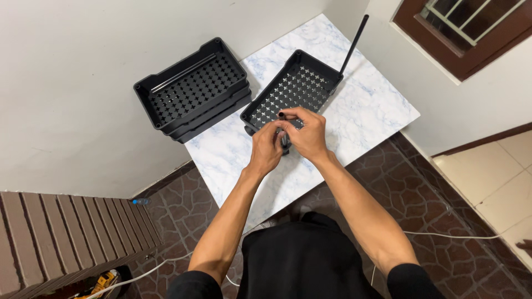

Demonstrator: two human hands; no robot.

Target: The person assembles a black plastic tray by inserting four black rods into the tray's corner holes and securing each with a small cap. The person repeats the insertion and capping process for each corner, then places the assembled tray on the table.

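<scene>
Black plastic perforated tray (293,88): near corner takes short black tube (282,128); left hand (265,148) and right hand (307,133) both grasp tube, holding it upright.

Black perforated trays: one on table (299,88), stack beside (191,88); two hands.

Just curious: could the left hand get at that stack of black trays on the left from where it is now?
Probably yes. The left hand is busy at a black tube beside the single tray, but nothing stands between it and the stack of trays.
</scene>
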